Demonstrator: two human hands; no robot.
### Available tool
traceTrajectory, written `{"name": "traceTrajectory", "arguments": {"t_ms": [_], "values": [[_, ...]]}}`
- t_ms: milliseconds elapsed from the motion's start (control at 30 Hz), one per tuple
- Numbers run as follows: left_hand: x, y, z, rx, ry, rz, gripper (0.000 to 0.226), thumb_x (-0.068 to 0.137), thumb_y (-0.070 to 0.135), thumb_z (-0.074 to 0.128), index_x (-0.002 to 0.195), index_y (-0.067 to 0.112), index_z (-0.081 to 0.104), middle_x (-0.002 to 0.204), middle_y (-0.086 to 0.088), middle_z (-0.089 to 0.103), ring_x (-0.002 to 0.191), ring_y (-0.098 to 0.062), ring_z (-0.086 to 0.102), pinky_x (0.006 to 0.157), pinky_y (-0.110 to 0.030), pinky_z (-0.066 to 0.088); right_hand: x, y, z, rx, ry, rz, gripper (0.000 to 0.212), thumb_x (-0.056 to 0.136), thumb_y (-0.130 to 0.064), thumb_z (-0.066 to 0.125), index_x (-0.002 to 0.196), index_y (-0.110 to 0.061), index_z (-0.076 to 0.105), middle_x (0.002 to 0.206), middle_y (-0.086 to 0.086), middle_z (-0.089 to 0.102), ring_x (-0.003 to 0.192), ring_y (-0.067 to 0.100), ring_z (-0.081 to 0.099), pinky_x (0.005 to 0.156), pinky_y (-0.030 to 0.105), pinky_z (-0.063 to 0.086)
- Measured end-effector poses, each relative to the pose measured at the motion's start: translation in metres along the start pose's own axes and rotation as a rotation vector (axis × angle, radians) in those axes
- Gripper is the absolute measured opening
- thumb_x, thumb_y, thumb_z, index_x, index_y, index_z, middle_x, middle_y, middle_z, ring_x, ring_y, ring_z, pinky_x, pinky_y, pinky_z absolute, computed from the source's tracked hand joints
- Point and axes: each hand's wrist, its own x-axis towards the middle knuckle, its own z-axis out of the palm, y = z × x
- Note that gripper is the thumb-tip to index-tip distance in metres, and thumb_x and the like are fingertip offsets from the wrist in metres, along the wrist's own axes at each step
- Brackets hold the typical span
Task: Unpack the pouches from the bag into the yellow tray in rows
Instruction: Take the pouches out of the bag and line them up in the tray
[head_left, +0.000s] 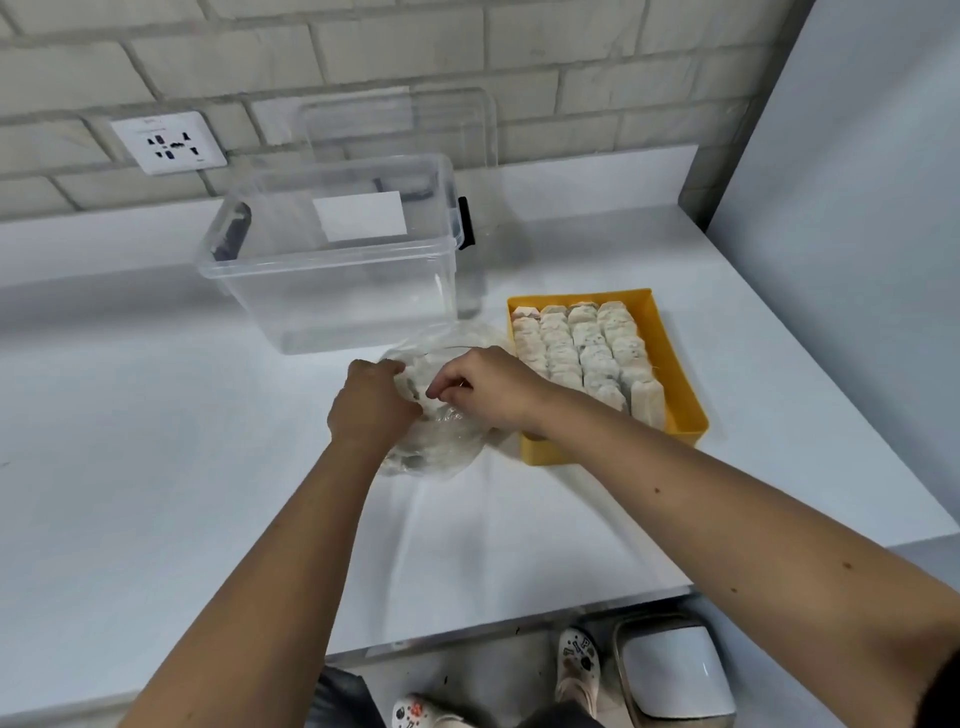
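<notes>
A crumpled clear plastic bag lies on the white counter, just left of the yellow tray. Several pale pouches fill the tray in neat rows, leaving a bare strip along its right side. My left hand grips the bag's left side. My right hand is at the bag's opening with fingers curled into the plastic; whether it holds a pouch is hidden. Dark specks of pouches show through the bag's lower part.
An empty clear storage box stands behind the bag, its lid leaning on the brick wall. A wall socket sits at left. The counter edge runs near me; a white bin stands on the floor.
</notes>
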Motion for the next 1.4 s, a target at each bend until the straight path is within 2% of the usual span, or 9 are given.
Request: {"name": "traceTrajectory", "arguments": {"t_ms": [200,400,567,767,867,967,1133,1300,1400], "values": [[0.008,-0.006,-0.012,-0.183,0.16,0.328,0.064,0.077,-0.01,0.057,0.138,0.012,0.054,0.142,-0.007,0.05,0.118,-0.03,0.056,0.088,-0.027,0.043,0.007,0.001,0.001,-0.012,-0.035,0.022,0.026,0.095,-0.01,0.055,0.11,-0.018,0.074,0.116,-0.004,0.071,0.109,0.013,0.061,0.09,0.02,0.043],[0.005,0.01,-0.004,-0.002,0.074,0.044,0.076,0.086,0.039,0.068,0.151,0.037,0.028,0.15,-0.01,0.026,0.115,-0.04,0.054,0.089,-0.042,0.044,0.013,0.002,0.006,0.006,-0.106,0.073,0.029,0.094,-0.007,0.051,0.11,-0.013,0.074,0.114,0.001,0.071,0.1,0.013,0.06,0.069,0.008,0.036],[0.008,0.003,-0.003,-0.081,0.105,0.022,0.079,0.088,0.03,0.067,0.151,0.038,0.021,0.129,-0.016,0.039,0.084,-0.037,0.054,0.075,-0.037,0.04,0.026,0.001,0.009,0.033,-0.098,0.172,0.031,0.093,-0.008,0.053,0.119,-0.011,0.069,0.124,0.006,0.066,0.114,0.022,0.058,0.095,0.026,0.046],[0.007,-0.011,-0.008,-0.178,0.111,0.154,0.081,0.09,0.023,0.064,0.154,0.031,0.015,0.125,-0.015,0.054,0.101,-0.035,0.057,0.079,-0.037,0.043,0.053,-0.006,0.019,0.045,-0.134,0.143,0.045,0.087,-0.015,0.06,0.131,-0.023,0.055,0.133,0.0,0.058,0.123,0.022,0.052,0.097,0.027,0.041],[0.006,-0.012,-0.009,-0.245,0.084,0.166,0.079,0.09,0.019,0.061,0.153,0.031,0.016,0.115,-0.009,0.06,0.094,-0.031,0.058,0.076,-0.036,0.044,0.064,-0.001,0.021,0.117,-0.202,0.223,0.062,0.085,-0.026,0.065,0.143,-0.027,0.044,0.142,-0.003,0.05,0.127,0.021,0.049,0.107,0.037,0.041],[0.002,-0.009,-0.01,-0.32,0.055,0.163,0.076,0.092,0.018,0.059,0.152,0.031,0.017,0.099,-0.003,0.061,0.087,-0.028,0.059,0.072,-0.03,0.04,0.065,-0.001,0.02,0.169,-0.273,0.243,0.075,0.079,-0.033,0.073,0.146,-0.032,0.039,0.139,-0.007,0.053,0.12,0.018,0.055,0.099,0.032,0.047],[0.0,-0.007,-0.009,-0.341,0.065,0.169,0.073,0.096,0.019,0.058,0.153,0.029,0.013,0.084,0.004,0.056,0.072,-0.019,0.054,0.055,-0.025,0.038,0.063,-0.003,0.014,0.383,-0.294,0.324,0.039,0.08,-0.013,0.07,0.116,-0.023,0.063,0.09,0.003,0.067,0.074,0.017,0.063,0.067,0.028,0.054],[0.001,-0.005,-0.019,-0.256,0.028,0.141,0.078,0.091,0.016,0.06,0.153,0.025,0.015,0.103,-0.006,0.059,0.092,-0.032,0.058,0.077,-0.036,0.046,0.056,0.001,0.012,0.262,-0.191,0.234,0.032,0.081,-0.017,0.075,0.112,-0.021,0.068,0.098,-0.001,0.068,0.092,0.017,0.063,0.078,0.026,0.05],[0.003,-0.006,-0.024,-0.053,0.03,0.125,0.085,0.088,0.032,0.063,0.154,0.027,0.011,0.122,-0.015,0.058,0.102,-0.038,0.06,0.083,-0.043,0.049,0.047,0.004,0.001,0.258,-0.014,0.105,0.033,0.078,-0.011,0.078,0.109,-0.02,0.07,0.104,-0.005,0.066,0.098,0.013,0.062,0.083,0.02,0.047]]}}
